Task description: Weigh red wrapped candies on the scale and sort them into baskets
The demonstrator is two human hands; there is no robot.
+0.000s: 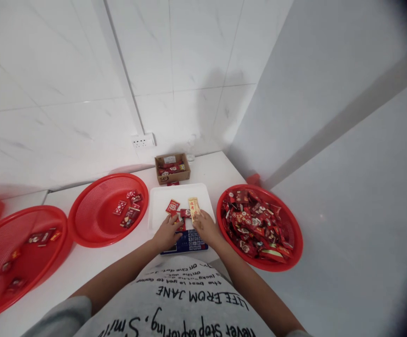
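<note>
A white weighing scale tray (156, 210) lies in front of me, with a blue keypad (192, 241) at its near edge. My left hand (167, 232) rests at the tray's near left, fingers apart, touching or just over a red packet (180, 225). A red square packet (172, 206) lies beyond those fingertips, and another small red packet (185, 213) sits in the middle. At the right, my right hand (206, 227) has its fingers closed on the lower end of a long gold packet (193, 206) with red characters.
On the right stands a red basket (299, 234) heaped with red packets. Two red baskets to the left, one nearer the scale (91, 206) and one farther off (54, 217), hold several packets each. Behind the scale is a cardboard box (173, 178) of packets, against a tiled wall.
</note>
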